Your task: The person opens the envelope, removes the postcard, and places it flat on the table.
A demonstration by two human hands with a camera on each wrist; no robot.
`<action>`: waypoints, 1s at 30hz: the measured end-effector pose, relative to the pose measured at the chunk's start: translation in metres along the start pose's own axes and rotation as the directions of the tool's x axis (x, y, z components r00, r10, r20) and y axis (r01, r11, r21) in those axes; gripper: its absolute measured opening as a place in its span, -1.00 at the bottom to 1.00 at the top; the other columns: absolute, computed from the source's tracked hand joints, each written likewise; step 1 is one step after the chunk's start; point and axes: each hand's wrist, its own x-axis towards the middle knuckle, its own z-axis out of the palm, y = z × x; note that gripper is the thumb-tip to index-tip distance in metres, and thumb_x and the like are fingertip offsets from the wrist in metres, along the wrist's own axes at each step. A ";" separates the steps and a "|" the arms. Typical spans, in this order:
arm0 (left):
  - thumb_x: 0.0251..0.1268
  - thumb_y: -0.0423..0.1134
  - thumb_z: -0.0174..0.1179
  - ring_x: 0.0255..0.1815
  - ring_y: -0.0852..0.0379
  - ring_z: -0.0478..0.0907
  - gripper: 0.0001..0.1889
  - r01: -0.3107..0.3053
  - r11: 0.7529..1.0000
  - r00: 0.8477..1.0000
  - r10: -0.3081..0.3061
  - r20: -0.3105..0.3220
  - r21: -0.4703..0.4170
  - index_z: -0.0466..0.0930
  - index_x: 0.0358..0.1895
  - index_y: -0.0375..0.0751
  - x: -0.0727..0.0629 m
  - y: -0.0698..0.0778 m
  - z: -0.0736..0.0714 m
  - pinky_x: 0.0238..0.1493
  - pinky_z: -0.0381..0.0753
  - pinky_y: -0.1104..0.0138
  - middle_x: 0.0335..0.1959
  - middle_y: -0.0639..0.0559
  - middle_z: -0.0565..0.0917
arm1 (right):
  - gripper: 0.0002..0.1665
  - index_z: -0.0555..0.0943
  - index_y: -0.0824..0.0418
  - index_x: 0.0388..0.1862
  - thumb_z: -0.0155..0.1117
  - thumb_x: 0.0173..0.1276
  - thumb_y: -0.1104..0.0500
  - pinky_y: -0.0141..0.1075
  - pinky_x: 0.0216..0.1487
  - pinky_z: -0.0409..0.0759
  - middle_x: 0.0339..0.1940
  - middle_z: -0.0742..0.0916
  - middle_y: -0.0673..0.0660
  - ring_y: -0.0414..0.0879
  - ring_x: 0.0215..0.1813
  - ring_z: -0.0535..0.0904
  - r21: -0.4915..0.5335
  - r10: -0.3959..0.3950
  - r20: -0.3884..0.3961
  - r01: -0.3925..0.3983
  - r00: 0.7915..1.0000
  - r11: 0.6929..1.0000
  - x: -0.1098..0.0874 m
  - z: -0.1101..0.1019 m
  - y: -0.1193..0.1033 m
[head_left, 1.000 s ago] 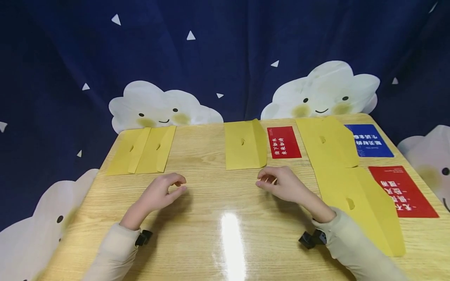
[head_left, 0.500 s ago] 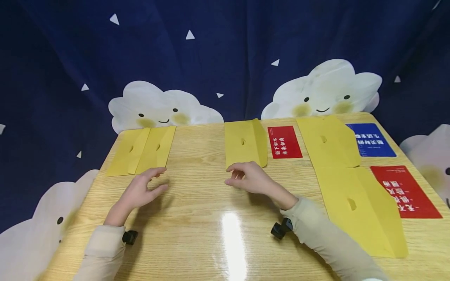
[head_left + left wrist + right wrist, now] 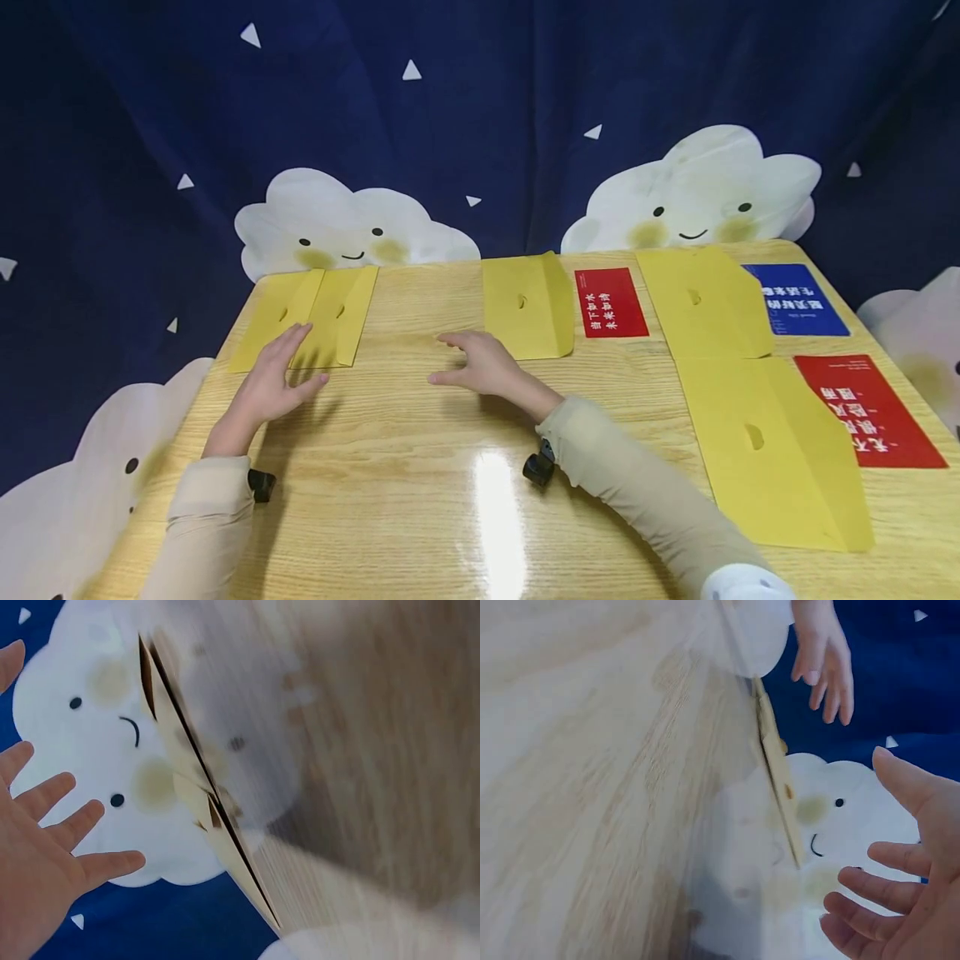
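Observation:
Two closed yellow envelopes (image 3: 358,312) lie overlapping at the back left of the table. My left hand (image 3: 272,385) hovers by their near edge, fingers spread and holding nothing; its fingers also show apart in the left wrist view. Over the middle of the table is my right hand (image 3: 480,364), likewise holding nothing, with thumb and fingers apart. It is nearest to a yellow envelope (image 3: 517,312) with its flap unfolded, standing to its right and behind it. In the right wrist view the fingers (image 3: 877,889) are extended above the wood.
Beside the middle envelope lies a small red card (image 3: 611,302). On the right are two larger yellow envelopes, one far (image 3: 701,308) and one near (image 3: 768,450), flaps unfolded. A blue card (image 3: 802,300) and a large red card (image 3: 873,412) lie partly by their flaps.
Both hands have moved left across the table. The left has come up to the left envelopes and its fingers have spread; the right has passed the middle envelope and its fingers have straightened. The envelopes stay put.

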 end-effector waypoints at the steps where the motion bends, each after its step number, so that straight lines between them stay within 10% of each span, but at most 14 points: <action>1: 0.14 -0.07 0.21 0.29 -0.44 -0.04 -0.18 0.011 1.000 1.000 -0.011 0.004 0.003 0.01 0.40 -0.25 0.000 -0.003 -0.001 0.11 0.03 -0.27 0.35 -0.40 0.05 | -0.19 0.39 0.27 0.24 0.32 0.11 -0.14 -0.14 0.11 0.39 0.12 0.56 0.20 0.06 0.13 0.46 -0.009 0.007 0.001 -0.007 1.000 1.000 0.005 0.003 0.000; 14: 0.26 -0.01 0.08 0.28 -0.46 -0.02 -0.25 0.083 0.987 0.991 -0.096 0.088 0.136 0.00 0.38 -0.35 0.018 -0.025 -0.007 0.09 0.00 -0.32 0.34 -0.45 0.04 | -0.15 0.26 0.21 0.35 0.12 0.22 -0.26 -0.17 0.23 0.27 0.26 0.43 0.20 0.08 0.27 0.32 -0.224 0.052 0.078 -0.033 0.996 0.974 0.059 0.041 -0.013; 30: 0.34 -0.03 -0.03 0.36 -0.37 -0.23 -0.32 0.190 0.941 0.915 -0.274 0.297 0.280 -0.02 0.40 -0.25 0.046 -0.039 -0.001 0.01 -0.24 -0.45 0.40 -0.32 -0.04 | -0.14 -0.04 -0.10 0.46 -0.11 0.27 -0.37 0.01 0.29 0.11 0.47 0.04 0.02 0.07 0.44 -0.09 -0.476 0.123 0.268 0.021 0.956 0.879 0.099 0.085 -0.033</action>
